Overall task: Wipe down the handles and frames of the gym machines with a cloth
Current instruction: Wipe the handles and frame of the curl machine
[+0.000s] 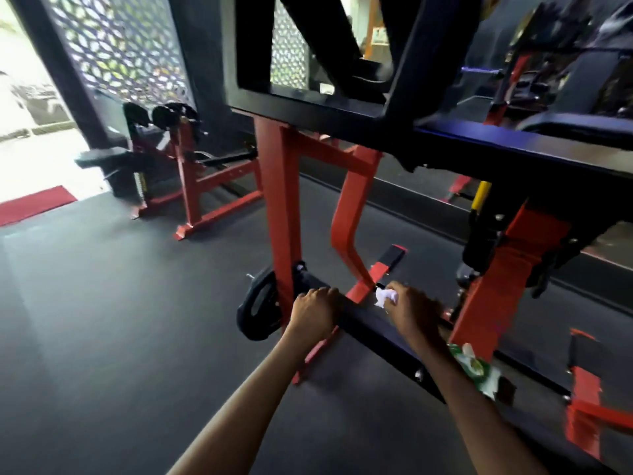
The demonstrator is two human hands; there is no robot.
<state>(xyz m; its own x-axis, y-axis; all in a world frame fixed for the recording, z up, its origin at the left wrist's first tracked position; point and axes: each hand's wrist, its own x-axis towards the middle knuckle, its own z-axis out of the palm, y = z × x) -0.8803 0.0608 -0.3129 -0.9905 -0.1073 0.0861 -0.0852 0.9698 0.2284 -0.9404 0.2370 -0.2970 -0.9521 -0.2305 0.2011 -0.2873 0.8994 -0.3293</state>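
Right hand point(409, 311) fingers curled round a small white cloth point(384, 298), bunched up, pressed on the top of the low black frame bar point(373, 334) near where the bent red strut point(352, 217) meets the base. Cloth sticks out from the front of the fingers, touching the bar. Left hand point(313, 311) just beside it on the same bar, fingers bent over the far edge of the bar, gripping it, no cloth in it. Both forearms reach in from the bottom of the view.

Green and white packet point(478, 366) lies on the bar close behind the right forearm, partly hidden by it; label blurred, unreadable. Black weight plate point(257, 308) on a peg at the foot of the red upright post point(282, 207), just left of the left hand. Post runs up to a heavy black upper frame point(308, 108) that crosses the top of the view. Red base feet point(582, 416) at right on the floor, another red piece with a black pad point(392, 257) beyond the cloth.

Dark rubber floor point(120, 320) all round. Second red machine point(191, 173) with black roller pads well apart at left rear, near a perforated screen point(120, 46) and a bright doorway with a red mat point(32, 204). More dark equipment at upper right, motion-blurred.
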